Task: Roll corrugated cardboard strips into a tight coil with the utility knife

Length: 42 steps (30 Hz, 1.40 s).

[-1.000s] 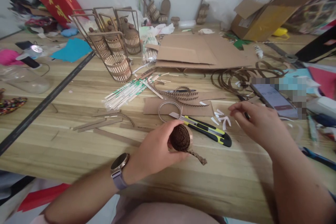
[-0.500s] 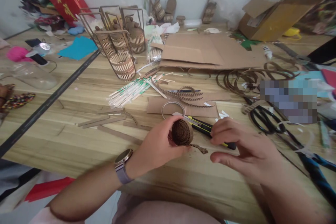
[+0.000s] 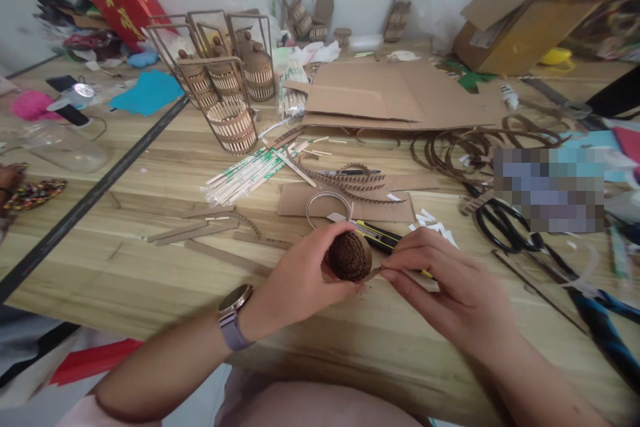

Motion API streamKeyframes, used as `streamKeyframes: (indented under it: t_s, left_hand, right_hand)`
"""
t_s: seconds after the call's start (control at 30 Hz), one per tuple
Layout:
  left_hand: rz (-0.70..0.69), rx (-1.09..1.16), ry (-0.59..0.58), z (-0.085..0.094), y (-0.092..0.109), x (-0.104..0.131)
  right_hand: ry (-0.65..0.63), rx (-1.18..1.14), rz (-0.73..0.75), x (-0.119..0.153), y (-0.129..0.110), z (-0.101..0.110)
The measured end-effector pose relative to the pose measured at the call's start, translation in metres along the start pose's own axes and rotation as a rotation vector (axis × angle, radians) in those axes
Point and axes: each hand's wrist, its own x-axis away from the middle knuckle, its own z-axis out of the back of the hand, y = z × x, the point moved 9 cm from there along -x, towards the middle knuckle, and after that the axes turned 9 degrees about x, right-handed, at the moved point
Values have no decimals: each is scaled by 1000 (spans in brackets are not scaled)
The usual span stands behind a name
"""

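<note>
A brown coil of rolled corrugated cardboard [image 3: 349, 257] is held in my left hand [image 3: 300, 267], thumb below and fingers behind it. From its lower right side a short strip end [image 3: 373, 274] sticks out, pinched between the thumb and fingertips of my right hand [image 3: 440, 280]. A black and yellow utility knife [image 3: 379, 236] lies on the table behind, partly hidden by my right hand. Just beyond the coil is a roll of tape [image 3: 329, 209], standing over a flat cardboard piece [image 3: 295, 203].
Behind are wrapped sticks [image 3: 250, 173], a bamboo-like rack with lidded containers [image 3: 233, 125] and large cardboard sheets [image 3: 370, 90]. Scissors [image 3: 505, 227] and coiled strips [image 3: 450, 150] lie right. Loose strips [image 3: 200, 227] lie left. Another person's hand [image 3: 7, 180] shows at the left edge.
My right hand has moved left and closed its fingertips on the strip end, which hung free before. The coil in my left hand has tilted slightly, and its hollow shows more.
</note>
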Motion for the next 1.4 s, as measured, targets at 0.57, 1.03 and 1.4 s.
streamKeyframes:
  t_s: [0.57, 1.03, 1.4]
  left_hand:
    - [-142, -145, -56, -6, 8, 2]
    - [-220, -17, -167, -13, 22, 8]
    - [-103, 38, -155, -12, 17, 8]
  right_hand:
    - [-14, -35, -63, 4, 11, -16]
    - [-233, -289, -348, 15, 35, -38]
    - [-256, 661, -173, -19, 100, -22]
